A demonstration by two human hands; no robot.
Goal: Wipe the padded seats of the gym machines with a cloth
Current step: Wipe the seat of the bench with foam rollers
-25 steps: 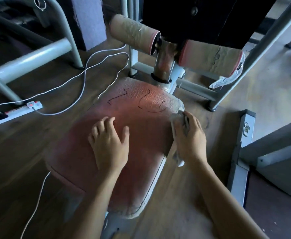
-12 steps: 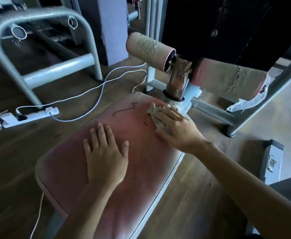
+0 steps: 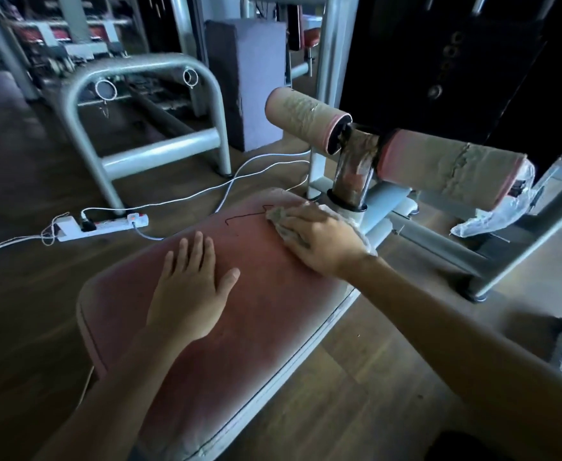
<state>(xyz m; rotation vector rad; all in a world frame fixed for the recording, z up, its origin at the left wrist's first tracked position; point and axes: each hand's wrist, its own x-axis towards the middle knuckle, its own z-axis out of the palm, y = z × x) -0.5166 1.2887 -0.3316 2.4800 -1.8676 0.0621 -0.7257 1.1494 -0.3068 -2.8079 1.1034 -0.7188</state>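
- at 12 o'clock on the faded pink padded seat (image 3: 239, 327), right hand (image 3: 319, 241) presses crumpled grey cloth (image 3: 281, 221), grip released.
- left hand (image 3: 189, 291) flat mid-seat, grip released.
- wiping step in hand; next, likely sweep toward 6 o'clock.

Dim, bluish interior; daylight from right; left side shadowed; wide-angle bending at edges; slight softness.

I see left hand (image 3: 189, 289) on seat (image 3: 273, 331) middle | right hand (image 3: 321, 242) on cloth (image 3: 278, 216) at seat's far end | rollers (image 3: 301, 119) behind seat | power strip (image 3: 105, 224) on floor (image 3: 23, 311), left of seat
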